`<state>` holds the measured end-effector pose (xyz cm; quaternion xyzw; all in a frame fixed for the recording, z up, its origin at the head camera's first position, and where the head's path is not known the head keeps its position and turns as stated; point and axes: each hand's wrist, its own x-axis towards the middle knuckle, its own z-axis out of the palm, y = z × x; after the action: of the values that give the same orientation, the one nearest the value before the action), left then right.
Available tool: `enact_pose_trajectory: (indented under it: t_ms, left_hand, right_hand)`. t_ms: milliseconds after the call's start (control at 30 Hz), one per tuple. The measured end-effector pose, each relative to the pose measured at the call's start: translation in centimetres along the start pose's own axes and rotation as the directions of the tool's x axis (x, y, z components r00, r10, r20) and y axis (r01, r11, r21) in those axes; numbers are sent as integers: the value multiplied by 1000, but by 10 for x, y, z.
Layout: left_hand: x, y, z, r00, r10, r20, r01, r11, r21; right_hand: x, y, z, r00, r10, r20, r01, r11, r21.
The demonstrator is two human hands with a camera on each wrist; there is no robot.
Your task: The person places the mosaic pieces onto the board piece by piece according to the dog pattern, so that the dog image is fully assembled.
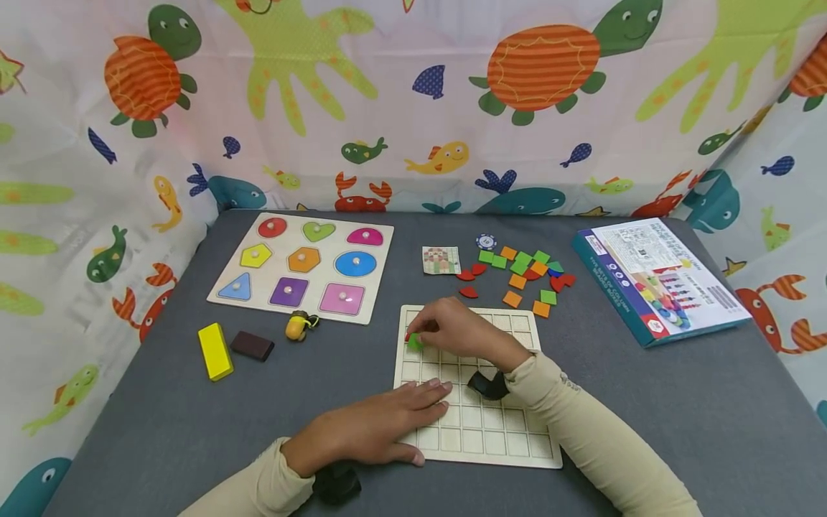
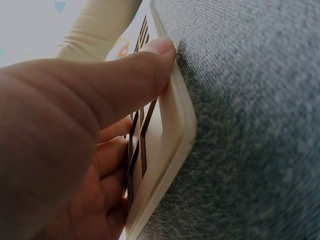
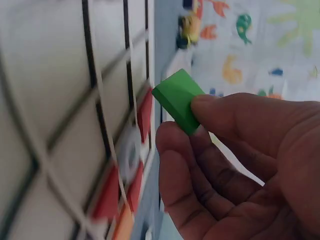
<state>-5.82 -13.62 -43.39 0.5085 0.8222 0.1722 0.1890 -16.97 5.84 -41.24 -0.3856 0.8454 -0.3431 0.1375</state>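
A wooden grid board [image 1: 478,439] with square cells lies flat on the grey table. Over its far left corner, my right hand [image 1: 455,329] pinches a small green square tile [image 3: 179,100] between thumb and fingers. My left hand [image 1: 377,427] rests on the near left part of the board, fingers extended, the thumb on its edge in the left wrist view. Red pieces [image 3: 144,114], a whitish round piece [image 3: 131,154] and an orange piece [image 3: 124,226] show blurred on the board's cells in the right wrist view. In the head view, my right hand mostly hides them.
Loose green, orange and red tiles [image 1: 517,281] lie behind the board, beside a patterned card [image 1: 441,260] and a round chip [image 1: 486,242]. A box [image 1: 659,280] stands right. Left are a shape puzzle [image 1: 381,266], yellow block [image 1: 215,352], dark block [image 1: 253,346] and toy [image 1: 300,326].
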Motion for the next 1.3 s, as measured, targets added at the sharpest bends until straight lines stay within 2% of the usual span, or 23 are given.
enact_pose_trajectory:
  t_ms: [67,167,367,500,567,700,867,1000,1133,1200,1300]
  left_hand:
    - [0,0,-1,1000,7,-4,-7,1000,9]
    - [1,0,-2,1000,9,-5,-9,1000,21]
    - [1,1,-1,1000,4,6,-4,1000,18]
    - [1,2,1,1000,0,8,0,1000,21]
    - [1,2,1,1000,-3,9,3,1000,15]
    - [1,2,1,1000,-12,15,12,1000,8]
    - [2,4,0,999,-38,29,37,999,34]
    - [2,10,1,998,-62,34,59,994,94]
    - [2,19,-1,997,-74,33,66,978,200]
    - [1,22,-2,998,-57,33,47,967,252]
    - [-2,23,-5,998,-35,45,21,959,282]
  right_hand:
    - [3,-1,6,999,-41,7,41,999,-34]
    - [4,-3,11,998,-53,16,55,996,-72]
    - [4,-5,17,1000,-1,28,4,996,-87]
    - [3,-3,17,999,-10,34,13,996,-83]
    - [2,0,15,1000,-1,13,2,997,-75]
    - [1,10,2,995,68,-67,-71,996,-45]
    - [-1,29,-22,970,197,-144,-203,979,-29]
    - [-3,46,-38,947,278,-163,-291,955,-62]
    - [-4,61,-47,928,330,-172,-353,928,-122]
    - [-4,65,-50,926,341,-160,-363,921,-138]
    - [-4,67,-51,932,337,-131,-355,924,-143]
